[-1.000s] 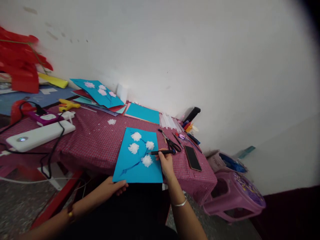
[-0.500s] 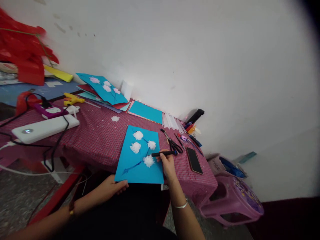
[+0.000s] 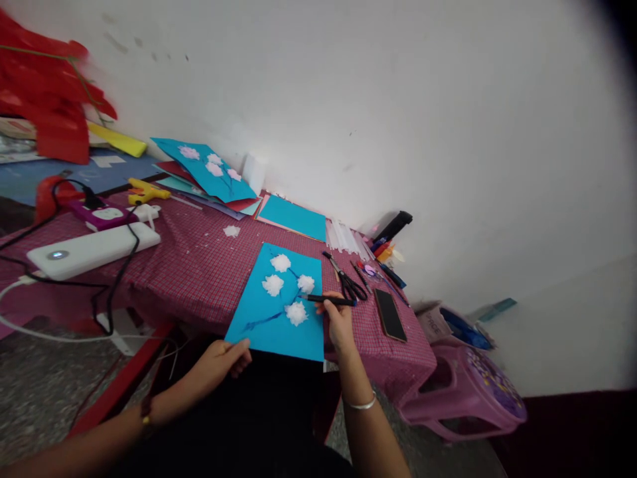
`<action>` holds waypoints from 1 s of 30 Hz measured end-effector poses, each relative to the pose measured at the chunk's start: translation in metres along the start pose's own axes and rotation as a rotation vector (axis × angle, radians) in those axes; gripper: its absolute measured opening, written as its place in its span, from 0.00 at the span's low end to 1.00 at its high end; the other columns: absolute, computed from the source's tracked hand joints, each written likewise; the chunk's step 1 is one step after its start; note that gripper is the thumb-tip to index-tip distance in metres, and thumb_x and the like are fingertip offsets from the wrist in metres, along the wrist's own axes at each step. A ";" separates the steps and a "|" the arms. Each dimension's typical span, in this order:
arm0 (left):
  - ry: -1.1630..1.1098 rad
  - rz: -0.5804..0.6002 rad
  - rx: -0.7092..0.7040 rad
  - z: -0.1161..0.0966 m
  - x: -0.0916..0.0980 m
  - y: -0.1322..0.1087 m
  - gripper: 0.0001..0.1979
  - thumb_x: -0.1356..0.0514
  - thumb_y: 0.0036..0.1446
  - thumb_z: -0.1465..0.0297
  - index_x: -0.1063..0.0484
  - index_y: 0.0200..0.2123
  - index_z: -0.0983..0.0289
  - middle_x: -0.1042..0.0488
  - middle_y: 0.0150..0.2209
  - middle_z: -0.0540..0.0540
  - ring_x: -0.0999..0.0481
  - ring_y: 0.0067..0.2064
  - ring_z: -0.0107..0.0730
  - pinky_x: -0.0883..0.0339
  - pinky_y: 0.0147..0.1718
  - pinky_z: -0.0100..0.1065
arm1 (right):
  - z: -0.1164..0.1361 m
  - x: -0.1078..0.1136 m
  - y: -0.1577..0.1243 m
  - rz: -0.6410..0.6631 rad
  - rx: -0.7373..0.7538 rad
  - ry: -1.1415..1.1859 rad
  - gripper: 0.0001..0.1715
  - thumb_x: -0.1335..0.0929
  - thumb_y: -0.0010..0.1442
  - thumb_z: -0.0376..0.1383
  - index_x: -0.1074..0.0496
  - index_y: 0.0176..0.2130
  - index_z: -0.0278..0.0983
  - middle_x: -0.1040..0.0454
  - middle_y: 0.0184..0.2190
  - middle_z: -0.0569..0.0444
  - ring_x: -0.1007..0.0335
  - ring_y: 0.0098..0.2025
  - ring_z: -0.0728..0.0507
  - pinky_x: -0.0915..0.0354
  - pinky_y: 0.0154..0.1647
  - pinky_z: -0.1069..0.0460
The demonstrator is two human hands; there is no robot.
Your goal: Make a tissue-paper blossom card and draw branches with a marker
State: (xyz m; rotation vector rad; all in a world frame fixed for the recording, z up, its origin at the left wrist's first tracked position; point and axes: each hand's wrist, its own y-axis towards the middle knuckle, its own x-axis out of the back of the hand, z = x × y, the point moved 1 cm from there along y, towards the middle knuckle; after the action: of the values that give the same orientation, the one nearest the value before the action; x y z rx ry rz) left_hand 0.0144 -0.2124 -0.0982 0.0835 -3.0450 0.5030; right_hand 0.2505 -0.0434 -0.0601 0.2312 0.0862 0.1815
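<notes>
A blue sheet (image 3: 263, 332) with several white paper flowers and a dark blue drawn branch lies at the table's front edge. My left hand (image 3: 226, 358) pinches its lower left corner, thumb on top and fingers curled at the edge. In my right hand (image 3: 338, 322) is a black pen (image 3: 331, 301), held nearly level over the sheet's right side. The pen's tip is beside the branch line, between the two right-hand flowers.
Scissors (image 3: 348, 282) and a phone (image 3: 390, 315) lie to the right. Farther back are a blue paper stack (image 3: 293, 218) and another flowered blue sheet (image 3: 199, 169). At left are a white power strip (image 3: 94, 250), cables and a yellow glue gun (image 3: 146, 192). A pink stool (image 3: 462, 392) stands at right.
The pen has moved slightly up the sheet, from the lower right flower toward the one above it. The view has shifted a little. My left hand still holds the corner.
</notes>
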 end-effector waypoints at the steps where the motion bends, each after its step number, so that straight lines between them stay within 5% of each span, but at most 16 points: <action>1: -0.035 -0.039 0.004 0.001 0.001 0.000 0.33 0.49 0.49 0.38 0.28 0.27 0.64 0.28 0.26 0.56 0.28 0.30 0.38 0.33 0.33 0.37 | -0.001 0.000 0.000 -0.005 -0.004 0.003 0.12 0.28 0.55 0.42 0.27 0.38 0.39 0.22 0.25 0.56 0.29 0.25 0.45 0.32 0.31 0.49; 5: -0.141 -0.098 0.015 0.002 0.001 0.001 0.39 0.53 0.48 0.33 0.29 0.31 0.65 0.28 0.27 0.57 0.28 0.29 0.37 0.32 0.32 0.38 | -0.001 0.000 0.000 -0.013 -0.014 0.014 0.12 0.28 0.55 0.42 0.27 0.38 0.39 0.22 0.25 0.56 0.29 0.25 0.45 0.32 0.31 0.49; 11: -0.121 0.006 0.000 -0.002 -0.006 0.000 0.27 0.35 0.39 0.44 0.29 0.25 0.64 0.30 0.23 0.51 0.32 0.26 0.32 0.36 0.28 0.33 | 0.000 0.000 -0.001 -0.007 -0.007 0.025 0.12 0.27 0.54 0.40 0.27 0.39 0.39 0.21 0.28 0.56 0.28 0.27 0.45 0.31 0.35 0.49; 23: -0.208 0.073 0.050 0.003 -0.003 0.002 0.25 0.35 0.40 0.46 0.30 0.26 0.63 0.30 0.24 0.50 0.31 0.27 0.32 0.35 0.30 0.34 | 0.002 0.000 -0.002 -0.014 -0.015 0.009 0.13 0.27 0.53 0.42 0.26 0.38 0.39 0.21 0.26 0.56 0.29 0.25 0.45 0.32 0.31 0.49; 30: -0.388 0.278 0.193 -0.009 -0.017 0.023 0.38 0.50 0.47 0.34 0.28 0.30 0.66 0.27 0.29 0.58 0.29 0.28 0.32 0.33 0.27 0.33 | 0.001 0.001 -0.002 -0.046 -0.013 0.031 0.14 0.28 0.55 0.43 0.27 0.40 0.39 0.22 0.25 0.56 0.29 0.25 0.45 0.32 0.30 0.49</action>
State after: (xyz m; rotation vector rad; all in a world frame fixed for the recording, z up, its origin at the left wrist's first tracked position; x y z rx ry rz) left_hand 0.0299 -0.1874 -0.0977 -0.2714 -3.3933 0.8970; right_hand 0.2517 -0.0457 -0.0597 0.2128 0.1212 0.1397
